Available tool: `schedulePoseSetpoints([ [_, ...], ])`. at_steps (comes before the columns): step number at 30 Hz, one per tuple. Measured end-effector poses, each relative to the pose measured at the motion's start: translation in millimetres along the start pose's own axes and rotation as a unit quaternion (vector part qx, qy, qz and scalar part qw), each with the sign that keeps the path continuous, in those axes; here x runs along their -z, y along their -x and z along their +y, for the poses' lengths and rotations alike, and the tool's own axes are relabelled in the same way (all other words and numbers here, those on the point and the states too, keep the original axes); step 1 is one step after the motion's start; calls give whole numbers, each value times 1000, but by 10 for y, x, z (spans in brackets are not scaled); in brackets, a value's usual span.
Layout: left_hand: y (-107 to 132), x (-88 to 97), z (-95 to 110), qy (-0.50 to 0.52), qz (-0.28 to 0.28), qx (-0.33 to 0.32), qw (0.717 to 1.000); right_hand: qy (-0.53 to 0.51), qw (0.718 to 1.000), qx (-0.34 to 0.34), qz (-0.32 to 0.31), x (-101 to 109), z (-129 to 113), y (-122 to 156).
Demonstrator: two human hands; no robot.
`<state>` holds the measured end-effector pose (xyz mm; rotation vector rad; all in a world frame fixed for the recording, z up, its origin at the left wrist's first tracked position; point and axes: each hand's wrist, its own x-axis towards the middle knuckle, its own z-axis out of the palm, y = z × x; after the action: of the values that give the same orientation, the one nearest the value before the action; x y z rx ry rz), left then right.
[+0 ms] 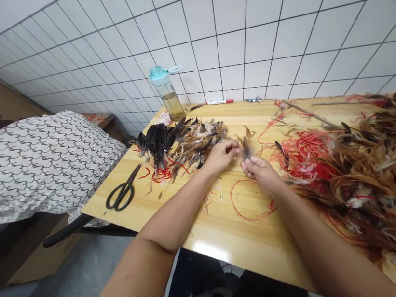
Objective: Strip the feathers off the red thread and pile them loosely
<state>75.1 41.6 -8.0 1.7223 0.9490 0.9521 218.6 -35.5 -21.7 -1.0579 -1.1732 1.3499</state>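
Upright in my right hand (257, 172) is a small brown and grey feather bunch (246, 146), pinched at its base between thumb and fingers. My left hand (225, 154) is just left of it, thumb and fingertips pressed together; whatever lies between them is too small to make out. Beyond my left hand lie a pile of brown and white feathers (200, 141) and a bunch of black feathers (157, 141). A loop of red string (232, 201) rests on the wooden table (223, 233) below my right hand.
Black-handled scissors (120, 195) lie near the table's left edge. A water bottle (172, 101) and a red-capped marker (219, 102) are by the tiled wall. Brown feathers (386, 167) and tangled red strings (304, 151) heap up at right. A person in a patterned shirt (47, 163) sits left.
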Motion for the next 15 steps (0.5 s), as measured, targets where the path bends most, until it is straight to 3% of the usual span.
schedulePoseSetpoints([
  [3,-17,42,-22,11,28,22,999,-58,997,-7,56,46,6,-35],
  [9,-19,96,14,180,59,67,980,-87,980,-7,179,146,52,-118],
  [13,30,22,105,229,13,62,971,-22,982,1,186,166,111,-137],
  [15,54,-47,135,230,-11,50,972,44,987,17,155,165,138,-139],
])
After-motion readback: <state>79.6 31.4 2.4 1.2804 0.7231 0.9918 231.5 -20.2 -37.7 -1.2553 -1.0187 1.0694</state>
